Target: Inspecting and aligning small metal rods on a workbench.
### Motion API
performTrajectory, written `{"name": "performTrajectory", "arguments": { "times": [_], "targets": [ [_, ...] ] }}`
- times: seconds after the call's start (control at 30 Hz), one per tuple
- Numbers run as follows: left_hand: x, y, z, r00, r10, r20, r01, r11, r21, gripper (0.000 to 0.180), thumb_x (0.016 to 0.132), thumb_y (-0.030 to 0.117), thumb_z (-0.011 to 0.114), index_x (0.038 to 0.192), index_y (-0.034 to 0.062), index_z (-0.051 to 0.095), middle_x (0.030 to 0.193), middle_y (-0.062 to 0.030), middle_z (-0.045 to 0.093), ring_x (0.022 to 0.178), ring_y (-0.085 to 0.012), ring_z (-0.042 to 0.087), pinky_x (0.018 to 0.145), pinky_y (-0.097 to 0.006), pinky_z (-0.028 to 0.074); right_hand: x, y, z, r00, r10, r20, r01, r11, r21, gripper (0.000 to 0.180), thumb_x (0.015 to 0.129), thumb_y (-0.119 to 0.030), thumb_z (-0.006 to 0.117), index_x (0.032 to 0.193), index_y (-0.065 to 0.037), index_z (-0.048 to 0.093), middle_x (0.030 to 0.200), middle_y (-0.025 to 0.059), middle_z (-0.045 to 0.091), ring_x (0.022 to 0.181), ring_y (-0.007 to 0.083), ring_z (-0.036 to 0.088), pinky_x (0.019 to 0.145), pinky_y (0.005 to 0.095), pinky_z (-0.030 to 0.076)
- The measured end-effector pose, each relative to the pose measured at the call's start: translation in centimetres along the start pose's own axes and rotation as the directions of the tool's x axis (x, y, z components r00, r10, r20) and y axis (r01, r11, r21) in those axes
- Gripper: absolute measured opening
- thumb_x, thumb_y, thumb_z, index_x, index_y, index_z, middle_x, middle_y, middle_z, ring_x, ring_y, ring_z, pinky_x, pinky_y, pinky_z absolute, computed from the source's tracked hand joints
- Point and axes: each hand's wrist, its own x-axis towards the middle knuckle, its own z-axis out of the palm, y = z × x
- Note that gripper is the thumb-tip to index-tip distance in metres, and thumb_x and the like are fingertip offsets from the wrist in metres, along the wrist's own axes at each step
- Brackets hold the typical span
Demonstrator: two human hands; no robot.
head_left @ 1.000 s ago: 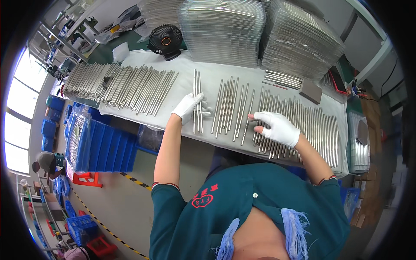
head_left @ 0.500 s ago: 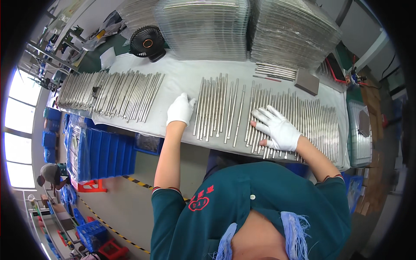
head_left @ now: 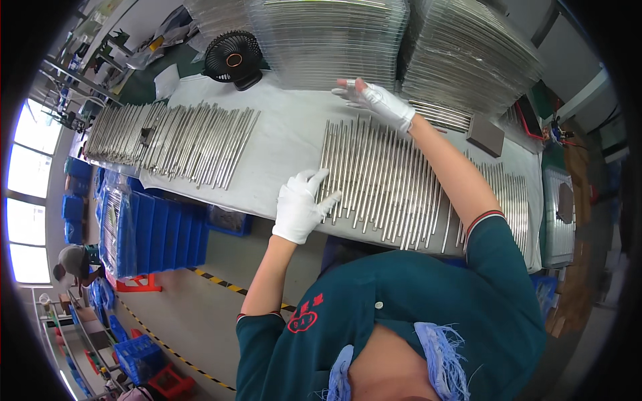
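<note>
Steel rods (head_left: 374,180) lining the right side straighten best under light, even pressure from the left hand (head_left: 299,206), fingers parted at their left edge, the right hand (head_left: 381,103) unclenched, seemingly empty, near their far ends.

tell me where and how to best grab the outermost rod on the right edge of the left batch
I'd pinch the rod near its middle, coming from above and its right: it is slim, straight and lies flat, so mid-length should balance best. Bare cloth borders its right side, while neighbouring rods crowd its left.
</note>
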Motion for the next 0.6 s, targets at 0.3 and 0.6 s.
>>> {"name": "performTrajectory", "arguments": {
  "times": [0.3, 0.6],
  "targets": [
    [-2.3, 0.9, 0.1, 0.961, 0.189, 0.203, -0.193, 0.981, -0.001, 0.087, 0.061, 0.065, 0.07, 0.13, 0.0142, 0.055, 0.135, -0.0136, 0.049, 0.129, -0.0414, 0.038, 0.109, -0.058, 0.023, 5.3, 4.5, 2.1, 0.927, -0.001, 0.375, -0.176, 0.882, 0.438, 0.088, 0.086, -0.069, 0.044, 0.143, -0.003, 0.035, 0.145, 0.0162, 0.039, 0.136, 0.0281, 0.035, 0.116, 0.0406, 0.025],
    [-2.2, 1.5, -0.2, 0.935, 0.24, 0.26, -0.246, 0.969, -0.008, 0.09, 0.063, 0.067, 0.066, 0.133, 0.0124, 0.051, 0.136, -0.0154, 0.046, 0.13, -0.0402, 0.036, 0.109, -0.054, 0.024, 2.4, 5.0, -2.4, 0.996, 0.045, 0.077, -0.072, 0.911, 0.406, 0.094, 0.083, -0.071, 0.047, 0.142, 0.0, 0.032, 0.14, 0.0193, 0.042, 0.134, 0.0269, 0.038, 0.115, 0.0378, 0.028]
  ]
}}
